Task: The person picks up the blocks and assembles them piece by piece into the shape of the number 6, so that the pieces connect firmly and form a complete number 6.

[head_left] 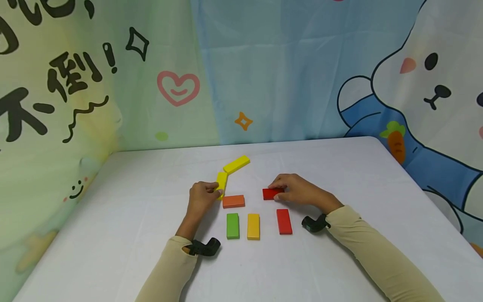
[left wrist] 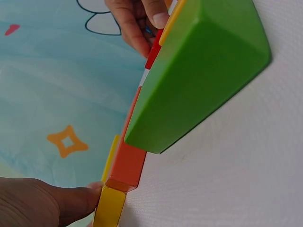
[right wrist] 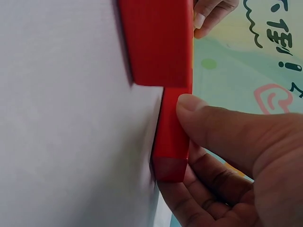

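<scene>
White and faintly creased, the surface [head_left: 271,268] carries a green block [head_left: 232,226], an amber block [head_left: 253,227] and a red block [head_left: 284,222], spaced apart in the nearest row. Just beyond the green one lies an orange block [head_left: 233,202]. Its left end seems to touch a yellow block [head_left: 222,179], though the left hand [head_left: 201,198], pinching that yellow piece, partly covers the join. Rightward, the right hand [head_left: 298,189] grips a second red block [head_left: 269,194] between thumb and fingers. Farther off, a slanted yellow block [head_left: 236,165] lies before a printed curtain [head_left: 271,75].
</scene>
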`<state>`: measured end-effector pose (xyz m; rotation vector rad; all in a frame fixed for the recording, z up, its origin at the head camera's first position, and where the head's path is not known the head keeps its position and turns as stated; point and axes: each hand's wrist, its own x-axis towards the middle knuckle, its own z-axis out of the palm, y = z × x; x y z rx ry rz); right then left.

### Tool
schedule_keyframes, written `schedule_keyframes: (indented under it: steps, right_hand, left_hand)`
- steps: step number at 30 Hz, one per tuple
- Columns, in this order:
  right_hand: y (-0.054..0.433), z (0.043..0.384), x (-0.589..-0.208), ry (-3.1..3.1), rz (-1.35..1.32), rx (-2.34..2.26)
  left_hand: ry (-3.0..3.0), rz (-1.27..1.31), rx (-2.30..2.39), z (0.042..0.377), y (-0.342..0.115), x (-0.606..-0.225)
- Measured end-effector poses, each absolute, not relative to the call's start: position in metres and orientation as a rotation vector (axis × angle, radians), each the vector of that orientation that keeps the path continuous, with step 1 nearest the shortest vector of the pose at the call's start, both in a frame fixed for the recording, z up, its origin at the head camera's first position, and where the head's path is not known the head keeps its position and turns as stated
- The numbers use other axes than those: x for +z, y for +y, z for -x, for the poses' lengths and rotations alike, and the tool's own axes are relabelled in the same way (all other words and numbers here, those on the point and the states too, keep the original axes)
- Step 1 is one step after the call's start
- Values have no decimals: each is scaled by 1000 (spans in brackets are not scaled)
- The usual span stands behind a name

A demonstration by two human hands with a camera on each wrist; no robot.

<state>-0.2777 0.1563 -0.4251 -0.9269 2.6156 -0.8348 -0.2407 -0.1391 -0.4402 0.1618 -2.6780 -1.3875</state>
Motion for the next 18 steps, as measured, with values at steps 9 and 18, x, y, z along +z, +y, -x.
schedule_keyframes:
  steps: [9, 18]
  right_hand:
    - [152, 275, -422, 2599, 955, -860]
    - [147, 271, -415, 2581, 986, -898]
  left_hand:
    - [-2688, -186, -1381, 241, -138, -439]
    - [-2703, -184, -1376, 241, -138, -440]
